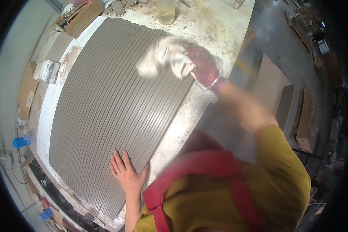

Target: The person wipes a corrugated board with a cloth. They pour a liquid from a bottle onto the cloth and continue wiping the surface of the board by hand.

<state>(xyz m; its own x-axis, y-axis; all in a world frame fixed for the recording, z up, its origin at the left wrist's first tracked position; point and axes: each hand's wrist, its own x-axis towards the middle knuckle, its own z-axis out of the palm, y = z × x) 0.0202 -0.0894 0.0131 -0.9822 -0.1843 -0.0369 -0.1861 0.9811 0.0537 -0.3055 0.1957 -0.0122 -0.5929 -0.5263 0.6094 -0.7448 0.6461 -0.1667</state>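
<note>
A wide grey panel of long, narrow parallel strips (104,96) lies on the white-stained worktable. My left hand (129,176), bare, rests on the panel's near edge, its fingers spread flat over the strips. Over the far right part of the panel is my right hand (205,67), in a dark red patterned glove. It grips a bunched white cloth (162,56), which is smeared by motion. Whether the cloth touches the strips, I cannot tell. The cloth hides some of the strips beneath it.
A jar of cloudy liquid (166,11) stands at the table's far edge. Left of the panel sits a whitish block (47,71), with a blue plastic piece (21,142) farther out. Cardboard (304,120) and boards (266,83) lean beyond the table on the right.
</note>
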